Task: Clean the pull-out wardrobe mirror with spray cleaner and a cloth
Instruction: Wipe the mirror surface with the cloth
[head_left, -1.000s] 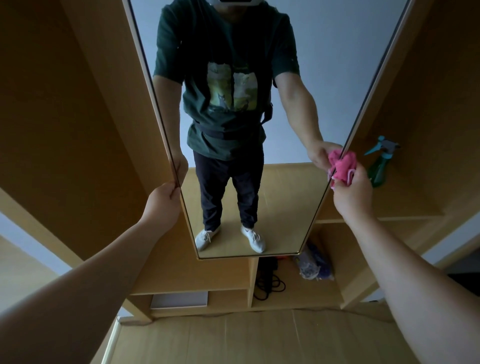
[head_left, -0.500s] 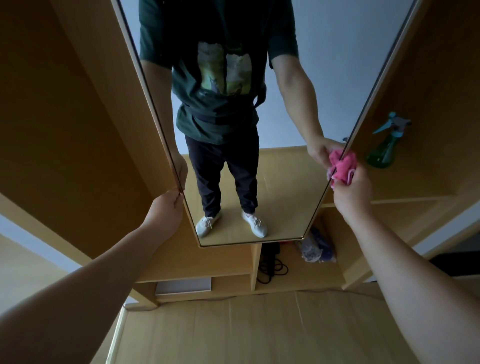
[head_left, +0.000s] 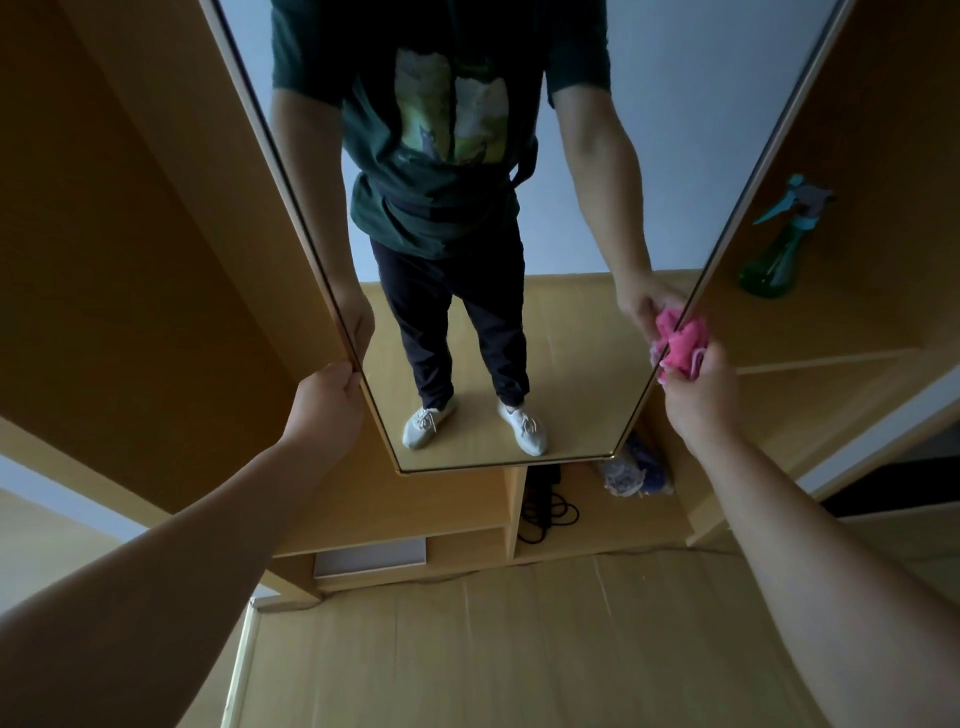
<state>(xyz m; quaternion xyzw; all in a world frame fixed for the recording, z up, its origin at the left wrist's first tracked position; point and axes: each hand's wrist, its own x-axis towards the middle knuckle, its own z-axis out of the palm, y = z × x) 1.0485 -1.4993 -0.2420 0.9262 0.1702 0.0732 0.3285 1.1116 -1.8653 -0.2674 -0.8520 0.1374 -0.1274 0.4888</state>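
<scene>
A tall pull-out mirror (head_left: 571, 364) with a thin gold frame stands in front of me and reflects a person in a dark green T-shirt. My left hand (head_left: 327, 400) grips the mirror's left edge low down. My right hand (head_left: 701, 395) holds a bunched pink cloth (head_left: 680, 345) pressed against the mirror's lower right edge. A green spray bottle (head_left: 774, 254) with a teal trigger stands on the wardrobe shelf to the right of the mirror, untouched.
Wooden wardrobe walls flank the mirror. The shelf (head_left: 831, 332) holds the bottle. Low compartments contain a black cable (head_left: 545, 509), a bundled bluish bag (head_left: 634, 473) and a white box (head_left: 369, 558). A light wooden floor (head_left: 519, 649) lies below.
The cloth in my right hand has slid a little down the right edge. My view has tilted, so the bottle sits higher and farther right. My left hand keeps its grip.
</scene>
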